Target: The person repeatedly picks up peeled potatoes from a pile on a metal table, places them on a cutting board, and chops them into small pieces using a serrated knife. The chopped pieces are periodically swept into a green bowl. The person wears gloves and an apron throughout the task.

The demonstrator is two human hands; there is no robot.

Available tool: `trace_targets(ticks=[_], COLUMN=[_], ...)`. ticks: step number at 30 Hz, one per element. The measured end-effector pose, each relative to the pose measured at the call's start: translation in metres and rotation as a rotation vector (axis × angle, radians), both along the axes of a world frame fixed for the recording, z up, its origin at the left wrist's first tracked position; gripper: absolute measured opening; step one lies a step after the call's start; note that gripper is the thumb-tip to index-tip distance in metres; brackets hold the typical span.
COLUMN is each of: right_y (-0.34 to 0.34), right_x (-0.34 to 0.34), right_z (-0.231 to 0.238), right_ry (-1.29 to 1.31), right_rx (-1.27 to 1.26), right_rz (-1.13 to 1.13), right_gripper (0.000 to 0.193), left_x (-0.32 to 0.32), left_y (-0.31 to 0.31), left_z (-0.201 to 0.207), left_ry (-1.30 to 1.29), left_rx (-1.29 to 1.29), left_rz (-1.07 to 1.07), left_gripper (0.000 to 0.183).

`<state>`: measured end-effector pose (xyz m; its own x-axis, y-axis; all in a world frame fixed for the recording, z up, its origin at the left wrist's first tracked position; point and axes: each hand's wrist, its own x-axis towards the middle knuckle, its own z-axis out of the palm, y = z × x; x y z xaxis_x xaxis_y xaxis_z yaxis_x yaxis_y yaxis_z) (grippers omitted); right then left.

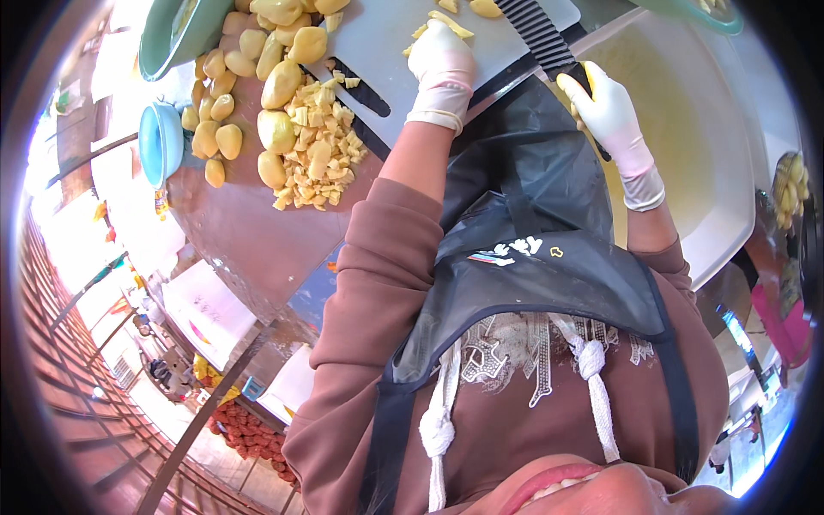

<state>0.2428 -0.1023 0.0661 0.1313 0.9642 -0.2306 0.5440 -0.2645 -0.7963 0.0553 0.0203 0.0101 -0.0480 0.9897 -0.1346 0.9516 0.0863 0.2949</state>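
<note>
My left hand (440,62), in a white glove, presses down on a pale yellow potato piece (450,23) lying on the light grey cutting board (382,43). In a matching glove, my right hand (608,113) grips the black handle of a crinkle-blade knife (534,33), whose wavy dark blade reaches over the board's right side. Whole peeled potatoes (276,81) are heaped on the brown table to the left of the board. Beside them lies a mound of cut potato chunks (322,150).
A green bowl (172,34) and a blue bowl (159,142) stand at the table's left edge (232,232). A big white tub (695,146) sits to the right of the board. Red produce (249,433) lies on the ground far below left.
</note>
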Motion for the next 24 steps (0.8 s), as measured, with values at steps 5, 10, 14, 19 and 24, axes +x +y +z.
trace_targets(ticks=[5,10,14,19,24], right_y=[0.002,0.005,0.004,0.002,0.002], right_x=[0.014,0.013,0.014,0.019,0.018], right_z=[-0.019,-0.031,-0.035,-0.039,-0.039], right_ry=[-0.032,-0.077,-0.087,-0.083,0.013], right_rx=[-0.004,0.056,0.02,-0.002,-0.027], right_rz=[0.035,0.093,0.11,0.078,0.055], right_gripper=[0.038,0.043,0.044,0.042,0.034], left_x=[0.01,0.01,0.009,0.007,0.001], left_y=[0.006,0.006,0.014,0.031,0.029], left_z=[0.002,0.013,0.015,0.005,-0.004], left_ry=[0.151,0.079,0.13,-0.054,0.006], left_rx=[-0.084,-0.013,-0.149,-0.189,-0.088], left_rz=[-0.027,-0.133,-0.131,-0.079,-0.16], left_gripper=[0.026,0.027,0.039,0.059,0.039])
